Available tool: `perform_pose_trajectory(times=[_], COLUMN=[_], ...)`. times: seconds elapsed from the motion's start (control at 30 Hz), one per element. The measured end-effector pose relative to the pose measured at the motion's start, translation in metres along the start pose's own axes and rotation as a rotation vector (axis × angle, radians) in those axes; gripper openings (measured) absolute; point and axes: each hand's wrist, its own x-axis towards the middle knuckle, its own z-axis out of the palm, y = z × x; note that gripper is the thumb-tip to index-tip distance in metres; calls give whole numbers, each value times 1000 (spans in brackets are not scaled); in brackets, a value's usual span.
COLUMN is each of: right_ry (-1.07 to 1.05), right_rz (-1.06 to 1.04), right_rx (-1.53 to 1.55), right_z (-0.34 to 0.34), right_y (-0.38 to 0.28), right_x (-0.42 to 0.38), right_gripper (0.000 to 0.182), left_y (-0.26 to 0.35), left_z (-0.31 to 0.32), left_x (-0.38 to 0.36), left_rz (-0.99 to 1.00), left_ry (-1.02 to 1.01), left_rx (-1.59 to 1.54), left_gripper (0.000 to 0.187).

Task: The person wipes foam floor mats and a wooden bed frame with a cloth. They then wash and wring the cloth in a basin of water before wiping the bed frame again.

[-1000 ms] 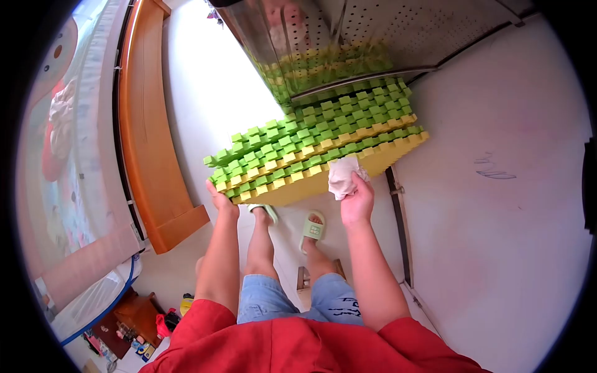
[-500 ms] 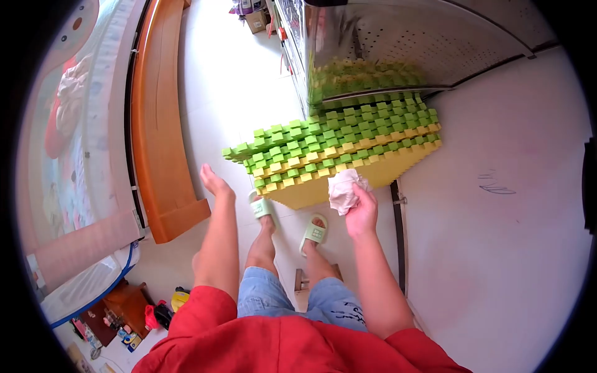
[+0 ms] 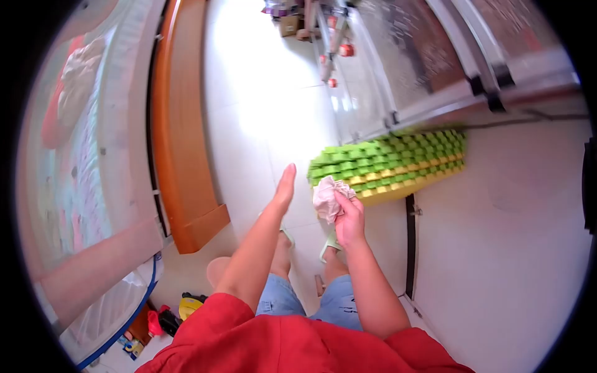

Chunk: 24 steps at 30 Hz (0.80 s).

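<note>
In front of the mats, the right hand grips a cloth and the left hand is open.

The cloth bunches up between the right thumb and fingers, its loose folds facing the left hand; the left palm is held edge-on, fingers together and pointing forward, apart from the cloth. Both forearms reach forward. In view, the cloth overlaps the near left corner of the mats; whether they touch, I cannot tell. The mats' toothed green and yellow edges slant away to the right, below the cabinet and near the wall. Left of them, bare floor runs forward as an open strip, bounded on its far left by the long wooden edge of the bed.
</note>
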Motion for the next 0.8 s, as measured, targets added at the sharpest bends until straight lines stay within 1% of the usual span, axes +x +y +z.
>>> perform_pose_trajectory(times=[0.1, 0.13, 0.17, 0.2, 0.23, 0.27, 0.3, 0.33, 0.37, 0.43, 0.47, 0.5, 0.53, 0.6, 0.67, 0.73, 0.8], right_ry=[-46, -69, -89, -108, -99, -89, -105, -135, -165, -218, -261, -302, -285, -289, -293, -286, -275], right_rz=[29, 72, 113, 130, 117, 104, 120, 154, 189, 247, 288, 327, 356, 416, 470, 615, 656], right_rx=[-51, -132, -217, -229, -375, -522, -539, -562, -586, -618, -638, -661, -691, -692, -694, -546, -583], right_z=[47, 62, 76, 87, 96, 103, 111, 121, 130, 148, 156, 163, 174, 193, 210, 227, 237], right_y=[40, 52, 66, 81, 97, 109, 112, 119, 125, 138, 143, 147, 149, 159, 170, 174, 171], right_x=[14, 17, 20, 26, 31, 34, 35, 37, 38, 41, 45, 51, 55, 68, 87, 103, 108], right_gripper=[24, 24, 24, 24, 25, 25, 25, 25, 25, 25, 27, 30, 33, 32, 31, 29, 29], left_y=[11, 15, 16, 17, 18, 18, 19, 22, 22, 24, 28, 28, 28, 33, 42, 48, 50], left_z=[-39, -59, -76, -90, -106, -122, -134, -148, -161, -187, -193, -202, -210, -223, -234, -241, -238], left_x=[-39, -53, -67, -77, -83, -91, -95, -97, -97, -97, -95, -90, -86, -80, -73, -61, -55], left_rz=[32, 41, 15, -12, -10, 3, 17, 35, 40, 113, 128, 128, 137, 150, 158, 150, 114], left_ry=[-20, 11, -17, -48, -26, 27, 79, 148, 178, 218, 286, 312, 329, 379, 465, 519, 565], left_rx=[-384, -393, -421, -453, -471, -496, -523, -557, -570, -505, -521, -537, -521, -519, -478, -507, -562], left_gripper=[74, 74, 65, 57, 57, 49, 42, 30, 30, 23, 20, 20, 19, 19, 15, 15, 16])
